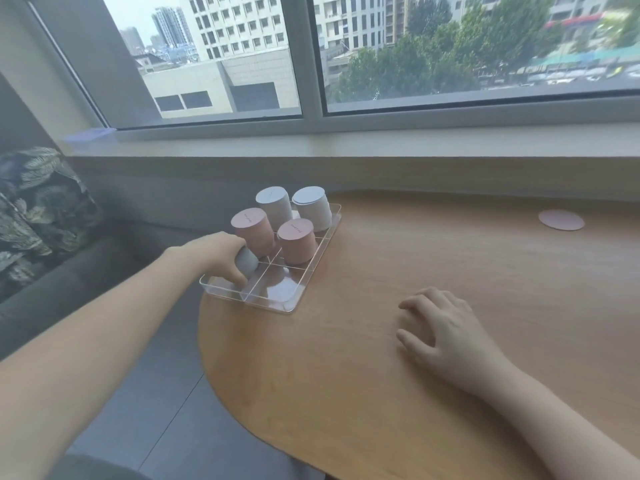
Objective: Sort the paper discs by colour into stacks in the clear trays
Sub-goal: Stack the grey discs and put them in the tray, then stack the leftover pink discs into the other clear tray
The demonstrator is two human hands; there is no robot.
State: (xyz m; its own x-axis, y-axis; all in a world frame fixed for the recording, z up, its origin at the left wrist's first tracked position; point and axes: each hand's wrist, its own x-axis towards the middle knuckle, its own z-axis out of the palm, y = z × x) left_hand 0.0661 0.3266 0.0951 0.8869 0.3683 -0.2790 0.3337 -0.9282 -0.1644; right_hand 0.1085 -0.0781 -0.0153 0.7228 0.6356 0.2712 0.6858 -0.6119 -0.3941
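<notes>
Grey stack (pixel 246 262) gripped by curled left hand (pixel 221 256), lowered into near-left cell of clear tray (pixel 277 308); should be seated upright, released gently; right hand (pixel 443 327) flat, fingers relaxed

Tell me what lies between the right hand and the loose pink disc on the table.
Nothing visible: only bare wooden table separates the right hand from the pink disc, which lies flat far off near the window-side edge.

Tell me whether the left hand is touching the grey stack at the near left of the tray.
Touching. The head view shows the left hand with its fingers curled round the small grey stack in the near-left compartment of the clear tray.
</notes>
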